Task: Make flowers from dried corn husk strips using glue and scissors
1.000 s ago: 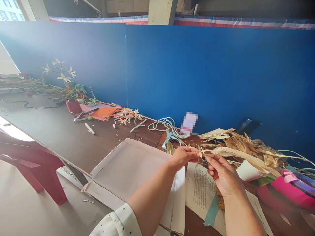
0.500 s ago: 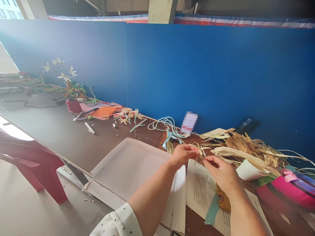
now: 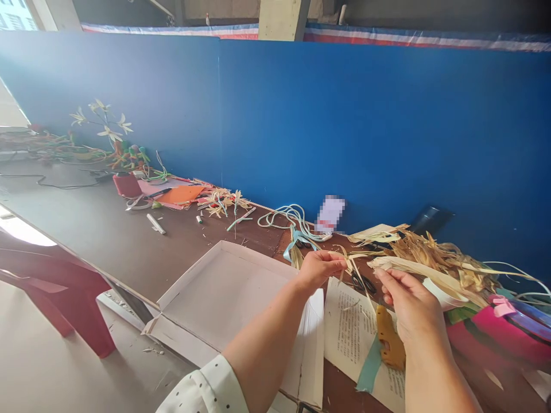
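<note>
My left hand [image 3: 321, 269] pinches a small piece of dried corn husk [image 3: 346, 263], from which thin pale strips stick out. To its right, apart from that piece, is my right hand [image 3: 411, 295], with thumb and fingers pressed together; whatever lies between the tips is too small to tell. Between the hands lie black-handled scissors [image 3: 364, 282]. A yellow glue gun [image 3: 390, 341] rests on a printed sheet [image 3: 344, 321] just below my right hand. Behind that hand are a long pale husk [image 3: 413, 268] and a white cup [image 3: 443, 293], partly covered.
An open white box lid [image 3: 232, 298] lies left of my arms. A husk heap [image 3: 424, 252], pink bag [image 3: 495, 332] and dark cylinder [image 3: 431, 219] are at right. Cord [image 3: 284, 215] and husk flowers [image 3: 221, 202] line the blue partition [image 3: 365, 126]. A red chair [image 3: 55, 292] stands lower left.
My right hand has moved right, away from the husk piece in my left hand. The scissors and more of the glue gun now show. My left hand stays nearly still.
</note>
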Available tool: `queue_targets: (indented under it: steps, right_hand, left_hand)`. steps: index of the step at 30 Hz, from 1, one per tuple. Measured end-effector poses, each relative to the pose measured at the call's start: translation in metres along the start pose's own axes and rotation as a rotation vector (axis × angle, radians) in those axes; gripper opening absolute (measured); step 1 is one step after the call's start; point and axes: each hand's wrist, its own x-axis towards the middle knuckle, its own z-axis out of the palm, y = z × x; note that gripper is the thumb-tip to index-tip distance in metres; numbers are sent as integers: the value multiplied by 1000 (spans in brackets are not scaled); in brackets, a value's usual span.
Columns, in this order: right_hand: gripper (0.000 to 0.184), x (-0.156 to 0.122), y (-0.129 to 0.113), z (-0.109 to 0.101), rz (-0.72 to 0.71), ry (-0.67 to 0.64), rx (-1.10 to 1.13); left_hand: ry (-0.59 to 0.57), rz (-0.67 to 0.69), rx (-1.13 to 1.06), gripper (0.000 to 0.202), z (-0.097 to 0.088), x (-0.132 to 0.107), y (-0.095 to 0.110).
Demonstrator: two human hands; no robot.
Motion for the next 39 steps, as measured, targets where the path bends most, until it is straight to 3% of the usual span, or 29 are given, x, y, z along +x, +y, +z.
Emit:
queue_targets:
  steps: [7,15,22,25,27,36,39]
  right_hand:
    - [41,-5,-7,12,44,-58,93]
    - [39,-7,-7,-2,79,-210,26]
    - [32,-20,-21,-7,300,-554,89]
    - [29,-18,-21,-7,280,-595,81]
    - [29,-16,-21,-8,224,-562,116]
    - [38,-12,-31,-15,101,-405,183]
    - [36,-16,-33,-19,60,-380,141]
  left_hand:
    - [-8,17,15,45,-3,2,-4]
    - [20,-3,48,43,2,-2,3]
    - [12,22,27,42,1,-3,2]
    - [15,66,-19,40,-3,0,4]
    - [59,105,-57,37,-7,2,9]
    - [612,273,-203,28,-30,16,17]
    - [685,286,-175,27,-32,17,14]
